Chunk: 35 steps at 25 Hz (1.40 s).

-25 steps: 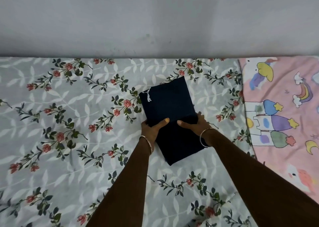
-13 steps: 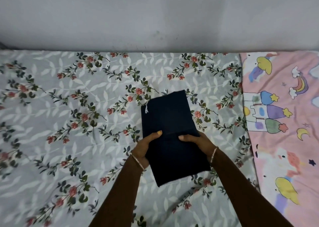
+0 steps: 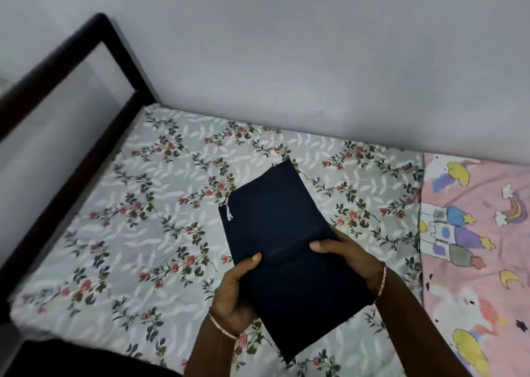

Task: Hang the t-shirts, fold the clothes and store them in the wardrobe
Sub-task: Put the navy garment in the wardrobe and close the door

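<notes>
The folded navy garment [image 3: 275, 233] has risen off the floral bedsheet [image 3: 143, 233] and hangs above it near the pink sheet [image 3: 473, 262], left hand [image 3: 235, 290] and right hand [image 3: 344, 256] clamped on its long edges (thumbs on top), its long axis running away from the person, far end angled left.
</notes>
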Each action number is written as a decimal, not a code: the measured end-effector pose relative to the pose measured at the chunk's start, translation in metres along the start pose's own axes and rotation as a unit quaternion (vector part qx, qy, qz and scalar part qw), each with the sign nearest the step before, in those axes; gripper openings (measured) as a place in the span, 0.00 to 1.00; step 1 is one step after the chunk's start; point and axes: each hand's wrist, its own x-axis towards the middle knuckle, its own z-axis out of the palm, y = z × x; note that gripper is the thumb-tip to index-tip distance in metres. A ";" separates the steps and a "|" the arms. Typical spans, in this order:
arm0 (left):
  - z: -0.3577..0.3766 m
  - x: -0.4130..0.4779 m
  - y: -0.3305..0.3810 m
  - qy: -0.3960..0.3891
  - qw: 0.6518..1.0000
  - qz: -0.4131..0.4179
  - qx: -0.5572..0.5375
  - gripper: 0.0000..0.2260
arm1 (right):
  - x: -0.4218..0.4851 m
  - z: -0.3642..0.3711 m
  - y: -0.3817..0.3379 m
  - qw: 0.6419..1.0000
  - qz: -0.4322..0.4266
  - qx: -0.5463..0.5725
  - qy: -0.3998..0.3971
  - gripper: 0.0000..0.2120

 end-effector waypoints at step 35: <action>-0.129 -0.535 -0.186 0.187 0.897 0.385 -0.107 0.18 | -0.285 0.416 0.054 0.529 0.144 -0.657 -0.518 0.24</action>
